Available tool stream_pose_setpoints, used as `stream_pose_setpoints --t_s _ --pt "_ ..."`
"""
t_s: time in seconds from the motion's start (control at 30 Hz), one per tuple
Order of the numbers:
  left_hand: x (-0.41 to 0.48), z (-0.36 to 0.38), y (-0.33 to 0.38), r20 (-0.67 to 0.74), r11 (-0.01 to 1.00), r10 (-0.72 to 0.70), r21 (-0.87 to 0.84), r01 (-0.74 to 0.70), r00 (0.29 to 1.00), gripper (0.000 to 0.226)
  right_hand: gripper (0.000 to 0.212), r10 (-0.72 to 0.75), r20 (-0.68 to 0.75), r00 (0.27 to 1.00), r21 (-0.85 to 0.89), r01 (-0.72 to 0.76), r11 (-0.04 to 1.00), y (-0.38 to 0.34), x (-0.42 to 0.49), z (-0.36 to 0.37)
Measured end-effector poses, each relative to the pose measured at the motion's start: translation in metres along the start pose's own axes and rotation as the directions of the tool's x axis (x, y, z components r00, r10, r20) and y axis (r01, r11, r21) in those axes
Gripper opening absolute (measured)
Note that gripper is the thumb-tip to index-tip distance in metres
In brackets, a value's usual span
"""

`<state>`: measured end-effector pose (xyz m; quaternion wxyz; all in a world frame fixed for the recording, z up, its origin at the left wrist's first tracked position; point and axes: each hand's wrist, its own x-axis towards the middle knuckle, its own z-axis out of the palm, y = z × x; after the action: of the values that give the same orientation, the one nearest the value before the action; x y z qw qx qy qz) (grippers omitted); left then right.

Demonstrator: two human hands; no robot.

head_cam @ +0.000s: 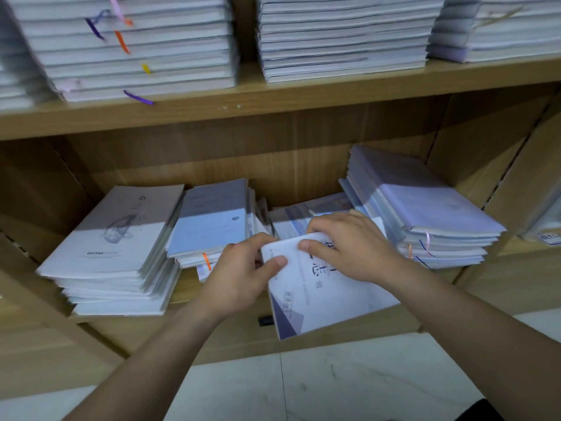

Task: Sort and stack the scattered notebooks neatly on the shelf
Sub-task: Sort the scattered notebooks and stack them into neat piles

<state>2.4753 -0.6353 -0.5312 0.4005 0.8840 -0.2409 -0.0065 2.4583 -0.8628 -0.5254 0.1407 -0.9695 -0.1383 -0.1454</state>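
Both forearms reach forward. The left hand [243,268] pinches the top corner of a white notebook [328,302], thumb on its cover. The right hand [349,247] grips its upper edge and hides part of the large printed characters, which are blurred. The notebook sits tilted at the front of the lower shelf [188,287], between a blue-covered stack [209,220] and a lilac stack [425,208]. Farther left, a white stack [112,232] bears a small word starting "DA", otherwise unreadable.
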Motion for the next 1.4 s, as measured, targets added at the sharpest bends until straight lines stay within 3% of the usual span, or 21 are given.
stream_pose_setpoints --t_s 0.1,0.17,0.3,0.43,0.53,0.6,0.73,0.8,0.9,0.97,1.03,1.1,1.17,1.27,1.3,1.4 --pt "-0.005 -0.012 0.002 -0.097 0.998 -0.013 -0.057 0.007 0.995 0.003 0.03 0.076 -0.038 0.996 0.088 -0.073 0.994 0.013 -0.004 -0.007" --pt "-0.014 -0.021 0.003 -0.138 0.985 -0.057 -0.171 0.033 0.989 0.004 0.046 0.17 -0.089 0.981 0.077 -0.164 0.984 0.026 -0.008 -0.01" --pt "-0.026 -0.036 0.001 -0.262 0.947 -0.163 -0.313 0.076 0.951 0.003 0.08 0.373 -0.05 0.926 0.303 -0.342 0.89 0.027 -0.009 -0.007" --pt "-0.031 -0.044 -0.006 -0.341 0.904 -0.274 -0.409 0.121 0.899 0.006 0.053 0.31 0.083 0.947 0.379 -0.318 0.869 0.004 -0.002 0.01" --pt "-0.033 -0.052 -0.015 -0.308 0.902 -0.294 -0.402 0.156 0.905 0.01 0.034 0.343 0.05 0.938 0.51 -0.319 0.799 -0.005 0.007 0.011" --pt "-0.034 -0.059 -0.022 -0.251 0.931 -0.275 -0.311 0.192 0.928 0.015 0.032 0.346 -0.023 0.938 0.56 -0.274 0.782 -0.007 0.013 0.008" --pt "-0.036 -0.06 -0.031 -0.025 0.964 -0.228 -0.148 0.222 0.973 0.012 0.043 0.398 -0.139 0.907 0.693 -0.198 0.694 -0.018 0.026 0.012" --pt "-0.036 -0.062 -0.036 -0.065 0.974 -0.197 -0.125 0.188 0.978 0.011 0.06 0.426 -0.145 0.893 0.741 -0.187 0.645 -0.025 0.034 0.017" --pt "-0.031 -0.071 -0.039 -0.239 0.946 -0.251 -0.267 0.185 0.938 0.013 0.074 0.416 -0.005 0.909 0.728 -0.282 0.625 -0.034 0.04 0.027" --pt "-0.025 -0.076 -0.041 -0.308 0.897 -0.313 -0.408 0.173 0.898 0.016 0.064 0.319 0.163 0.934 0.726 -0.333 0.602 -0.048 0.042 0.036" --pt "-0.017 -0.078 -0.049 -0.321 0.881 -0.33 -0.443 0.166 0.888 0.017 0.049 0.216 0.243 0.946 0.727 -0.325 0.604 -0.062 0.043 0.049" --pt "-0.01 -0.079 -0.061 -0.317 0.889 -0.327 -0.421 0.177 0.89 0.014 0.036 0.221 0.236 0.946 0.715 -0.323 0.62 -0.075 0.048 0.059" --pt "-0.004 -0.082 -0.07 -0.319 0.912 -0.333 -0.349 0.217 0.887 0.013 0.039 0.285 0.183 0.941 0.758 -0.32 0.569 -0.082 0.056 0.065" --pt "0.001 -0.086 -0.078 -0.416 0.962 -0.239 0.018 0.271 0.877 0.023 0.043 0.412 0.104 0.905 0.843 -0.3 0.446 -0.082 0.073 0.071" --pt "0.002 -0.086 -0.08 -0.462 0.948 -0.198 0.134 0.289 0.864 0.033 0.041 0.429 0.069 0.9 0.843 -0.283 0.458 -0.08 0.078 0.074" --pt "0.004 -0.087 -0.086 -0.493 0.92 -0.147 0.251 0.301 0.858 0.044 0.025 0.376 -0.048 0.926 0.674 -0.248 0.696 -0.078 0.087 0.083"
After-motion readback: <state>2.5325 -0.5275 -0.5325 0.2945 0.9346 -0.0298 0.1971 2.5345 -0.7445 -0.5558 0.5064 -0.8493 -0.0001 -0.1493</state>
